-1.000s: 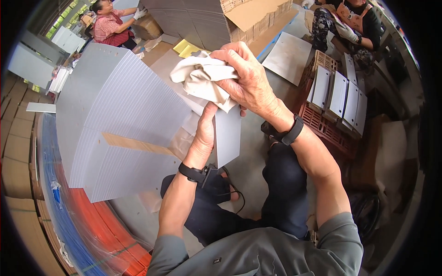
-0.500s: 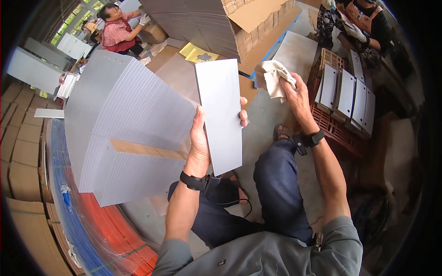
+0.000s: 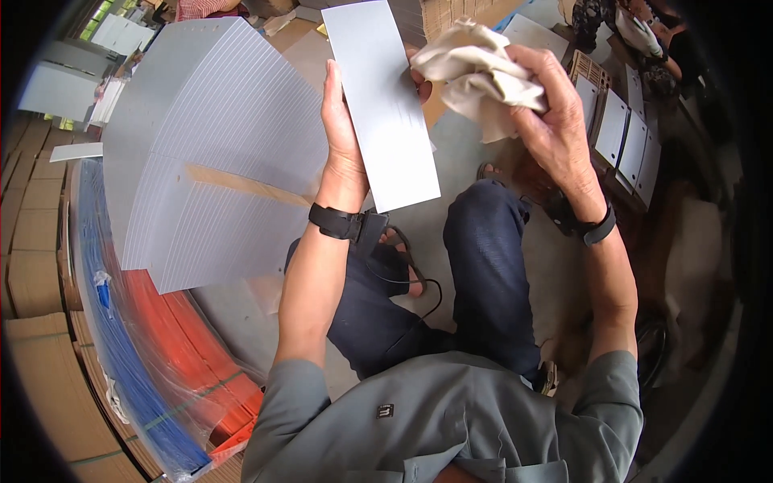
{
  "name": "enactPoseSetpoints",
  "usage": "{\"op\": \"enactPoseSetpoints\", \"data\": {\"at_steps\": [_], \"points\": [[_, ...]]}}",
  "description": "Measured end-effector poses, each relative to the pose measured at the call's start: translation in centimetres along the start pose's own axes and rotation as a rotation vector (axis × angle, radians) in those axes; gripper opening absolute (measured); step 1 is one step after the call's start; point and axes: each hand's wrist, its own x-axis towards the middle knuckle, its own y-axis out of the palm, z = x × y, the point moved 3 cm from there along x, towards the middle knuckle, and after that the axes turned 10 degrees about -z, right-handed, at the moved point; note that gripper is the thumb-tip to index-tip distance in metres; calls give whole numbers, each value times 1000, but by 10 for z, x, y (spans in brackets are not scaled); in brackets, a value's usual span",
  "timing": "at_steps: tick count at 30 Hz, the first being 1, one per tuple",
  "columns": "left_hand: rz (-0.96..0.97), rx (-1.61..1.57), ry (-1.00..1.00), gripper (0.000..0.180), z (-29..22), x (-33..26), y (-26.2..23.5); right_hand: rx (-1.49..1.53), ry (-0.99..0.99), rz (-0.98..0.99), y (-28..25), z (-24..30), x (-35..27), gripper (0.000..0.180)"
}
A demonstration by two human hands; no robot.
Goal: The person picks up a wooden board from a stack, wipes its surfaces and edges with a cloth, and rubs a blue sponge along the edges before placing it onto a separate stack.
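Note:
My left hand (image 3: 346, 133) grips a narrow, light grey rectangular panel (image 3: 386, 113) from behind and along its left edge. The panel is held up in front of me, its smooth face toward me and slightly tilted; a few fingertips show past its right edge. In my right hand (image 3: 555, 121) is a crumpled off-white cloth (image 3: 483, 76), pinched between thumb and fingers. The cloth is close to the panel's upper right edge; from this angle I cannot tell whether they touch. A large stack of similar grey panels (image 3: 217, 153) stands to the left of my left hand.
Right of me, white panels with dark holes (image 3: 616, 133) stand by a brown plastic crate (image 3: 592, 68). Red strips (image 3: 181, 346) and blue strips (image 3: 129, 338) under clear film lie at left, beside cardboard stacks (image 3: 36, 282). A co-worker's gloved hand (image 3: 640, 36) shows at upper right.
My view has tipped down, so the surroundings sit higher. The panel is now more tilted. My right hand has brought the cloth closer to me and nearer the panel's upper right edge.

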Motion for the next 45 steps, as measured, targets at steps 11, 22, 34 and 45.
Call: {"op": "enactPoseSetpoints", "data": {"at_steps": [11,22,34,45], "points": [[-238,-74,149,69,-14,-22,-24,302,69,839,35,77,-87,46],[-529,1620,996,97,-101,-130,-21,486,618,580,19,3,-96,38],[-841,657,517,76,-149,-222,-99,403,505,571,28,2,-93,32],[-1193,-207,892,40,-198,-295,-160,424,499,590,24,-5,-95,32]]}}
